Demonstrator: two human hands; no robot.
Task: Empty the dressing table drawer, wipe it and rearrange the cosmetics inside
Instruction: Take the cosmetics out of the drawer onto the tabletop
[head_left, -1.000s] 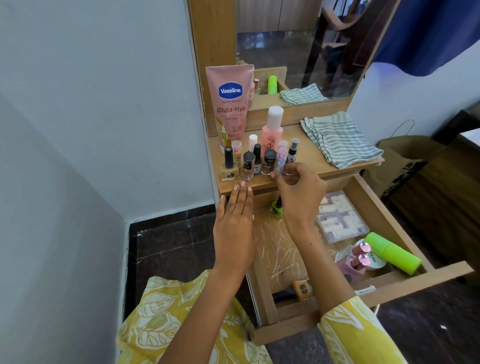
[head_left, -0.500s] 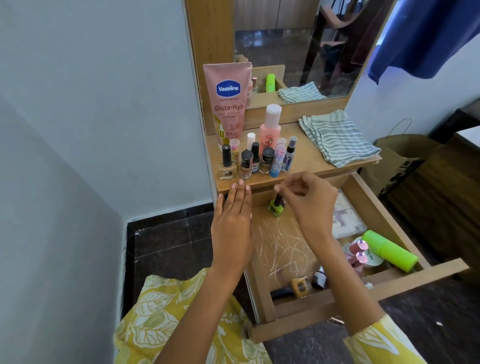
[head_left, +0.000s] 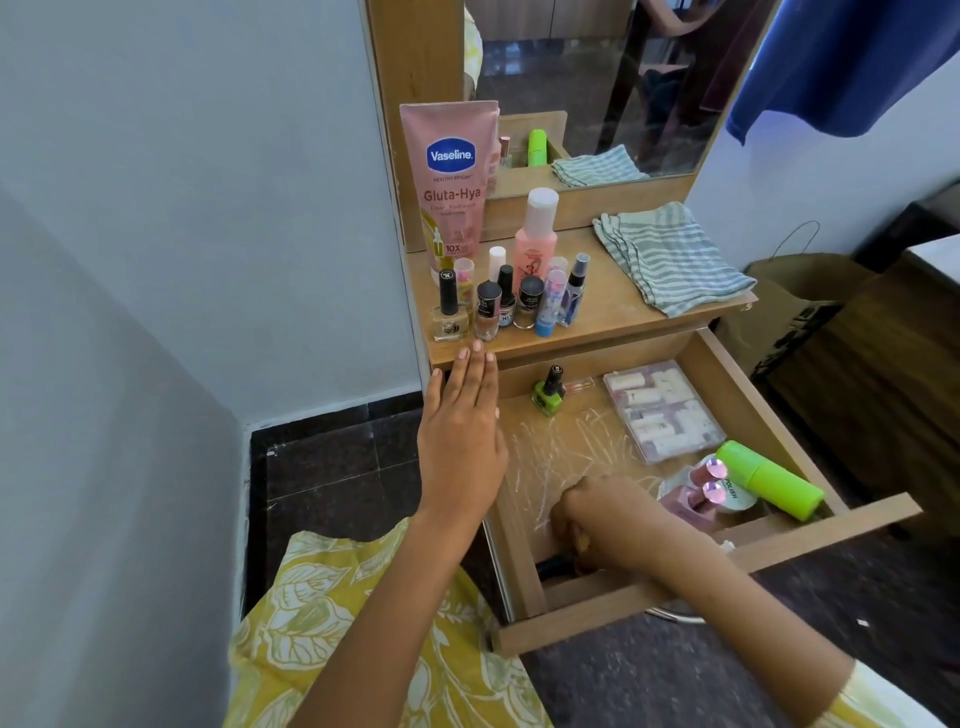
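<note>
The drawer (head_left: 769, 545) stands pulled out, part emptied; the right hand (head_left: 602, 525) curls into its near corner, and whether it grips anything I cannot tell. The left hand (head_left: 460, 441) rests flat, fingers straight, at the tabletop (head_left: 613, 312) edge, so a nudge could topple the crowded bottles (head_left: 511, 301) there.

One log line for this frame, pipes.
stage: emptying drawer | left hand: flat on tabletop edge | right hand: reaching into drawer front, grip unclear
</note>
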